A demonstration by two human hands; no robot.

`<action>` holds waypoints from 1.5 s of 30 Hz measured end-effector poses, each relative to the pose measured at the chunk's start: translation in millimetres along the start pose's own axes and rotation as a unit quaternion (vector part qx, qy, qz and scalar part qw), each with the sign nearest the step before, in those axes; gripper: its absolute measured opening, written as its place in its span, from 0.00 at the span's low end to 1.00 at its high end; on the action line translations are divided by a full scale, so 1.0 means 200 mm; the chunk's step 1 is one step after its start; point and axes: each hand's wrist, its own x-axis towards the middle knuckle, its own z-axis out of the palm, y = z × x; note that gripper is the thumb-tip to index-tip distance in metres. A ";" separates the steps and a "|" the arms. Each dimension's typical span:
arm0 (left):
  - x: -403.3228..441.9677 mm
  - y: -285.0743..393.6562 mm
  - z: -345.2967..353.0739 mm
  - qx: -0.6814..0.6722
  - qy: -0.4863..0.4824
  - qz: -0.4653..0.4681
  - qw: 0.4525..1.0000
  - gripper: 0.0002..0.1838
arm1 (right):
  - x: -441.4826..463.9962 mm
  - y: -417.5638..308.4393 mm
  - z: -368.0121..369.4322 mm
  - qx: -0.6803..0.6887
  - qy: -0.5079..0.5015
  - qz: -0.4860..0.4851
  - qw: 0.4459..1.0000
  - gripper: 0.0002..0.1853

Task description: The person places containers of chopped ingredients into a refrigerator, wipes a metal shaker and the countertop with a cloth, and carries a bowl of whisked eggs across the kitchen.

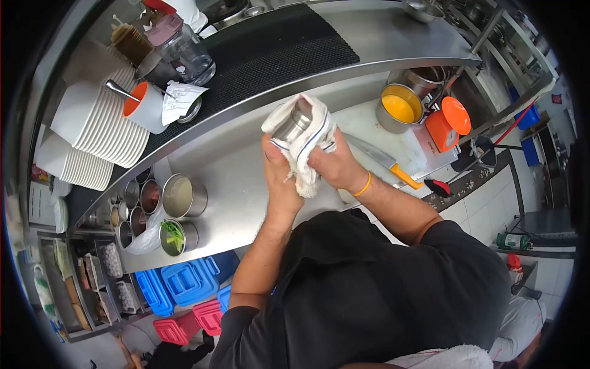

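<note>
Worker's L hand [279,166] and R hand [335,165] clasp a steel cup [294,128] thru soft white cloth [316,142], left of the knife [371,151] — cup prob. light, stiff, slick if wet, best held by its wrapped wall. Cup's base and most fingertips — hidden; exact finger spread can't be told.

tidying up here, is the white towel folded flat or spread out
Neither: the towel is bunched around the metal cup, creased, with a loose end below.
</note>
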 end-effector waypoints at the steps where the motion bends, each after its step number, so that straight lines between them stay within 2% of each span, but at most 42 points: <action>1: 0.00 0.03 0.02 -0.063 -0.009 -0.043 0.997 0.45 | 0.00 0.00 -0.02 -0.023 -0.017 0.000 1.000 0.33; 3: 0.02 0.11 0.05 -0.186 -0.026 -0.128 0.974 0.45 | 0.02 -0.01 -0.07 -0.014 -0.047 0.048 0.998 0.33; 4: 0.05 0.09 0.01 -0.188 -0.064 -0.150 0.969 0.47 | 0.04 -0.03 -0.09 -0.023 -0.063 0.067 0.995 0.33; 7: 0.09 0.11 0.00 -0.240 -0.079 -0.230 0.940 0.45 | 0.07 -0.07 -0.16 -0.039 -0.083 0.088 0.992 0.34; 9: 0.09 0.10 0.00 -0.267 -0.092 -0.235 0.930 0.44 | 0.09 -0.07 -0.18 -0.028 -0.094 0.100 0.990 0.34; 11: 0.10 0.10 0.02 -0.293 -0.105 -0.237 0.920 0.42 | 0.09 -0.08 -0.16 -0.004 -0.072 0.063 0.995 0.33; 14: 0.11 0.10 0.14 -0.320 -0.014 -0.179 0.930 0.36 | 0.11 -0.07 -0.12 -0.010 -0.015 0.026 0.999 0.29; 15: 0.11 0.09 0.16 -0.315 -0.008 -0.159 0.936 0.36 | 0.11 -0.06 -0.10 -0.017 0.009 0.020 1.000 0.27; 16: 0.11 0.07 0.16 -0.311 -0.002 -0.139 0.940 0.35 | 0.12 -0.06 -0.07 -0.030 0.037 0.006 0.999 0.22; 18: 0.14 0.04 0.20 -0.294 -0.004 -0.077 0.953 0.36 | 0.12 -0.03 -0.05 -0.062 0.084 -0.020 0.994 0.19; 21: 0.18 -0.07 0.17 -0.189 0.010 -0.016 0.982 0.33 | 0.11 -0.02 0.02 -0.077 0.168 -0.050 0.982 0.17; 22: 0.19 -0.10 0.14 -0.032 0.074 0.050 0.995 0.30 | 0.10 -0.02 0.05 -0.075 0.206 -0.060 0.974 0.18; 23: 0.19 -0.08 0.12 0.034 0.085 0.110 0.990 0.31 | 0.09 -0.02 0.08 -0.073 0.244 -0.072 0.964 0.18; 24: 0.20 -0.06 0.11 0.098 0.092 0.172 0.976 0.31 | 0.07 0.01 0.08 -0.101 0.235 -0.088 0.963 0.20; 25: 0.20 -0.04 0.10 0.162 0.101 0.230 0.954 0.31 | 0.07 0.02 0.08 -0.170 0.227 -0.115 0.952 0.21; 26: 0.20 -0.03 0.10 0.171 0.100 0.239 0.950 0.35 | 0.05 0.02 0.07 -0.238 0.217 -0.138 0.937 0.23; 29: 0.18 -0.01 0.09 0.163 0.049 0.189 0.967 0.35 | 0.00 0.04 -0.02 -0.320 0.148 -0.162 0.921 0.26; 30: 0.17 0.00 0.08 0.069 0.014 0.108 0.992 0.35 | 0.00 0.04 -0.06 -0.355 0.130 -0.175 0.909 0.26; 32: 0.17 0.01 0.08 -0.122 -0.058 -0.053 0.989 0.36 | 0.02 0.01 -0.11 -0.302 0.091 -0.169 0.934 0.26; 33: 0.17 0.07 0.11 -0.174 -0.061 -0.101 0.978 0.36 | 0.02 0.00 -0.14 -0.275 0.072 -0.165 0.944 0.26; 35: 0.18 0.20 0.15 -0.273 -0.068 -0.194 0.940 0.37 | 0.04 -0.04 -0.17 -0.108 0.028 -0.085 0.990 0.27; 36: 0.20 0.17 0.08 -0.281 -0.129 -0.215 0.926 0.36 | 0.06 -0.08 -0.16 -0.087 0.006 -0.064 0.994 0.26; 39: 0.22 0.15 0.04 -0.410 -0.207 -0.244 0.854 0.35 | 0.06 -0.12 -0.21 -0.019 -0.032 0.006 0.999 0.26; 40: 0.22 0.11 0.03 -0.422 -0.199 -0.242 0.851 0.32 | 0.06 -0.13 -0.21 0.032 -0.043 0.024 0.998 0.23; 43: 0.20 0.11 0.07 -0.395 -0.147 -0.201 0.884 0.29 | 0.09 -0.12 -0.13 -0.085 0.003 -0.069 0.994 0.20; 45: 0.17 0.15 0.13 -0.374 -0.106 -0.196 0.900 0.27 | 0.06 -0.14 -0.11 -0.075 0.046 -0.050 0.995 0.19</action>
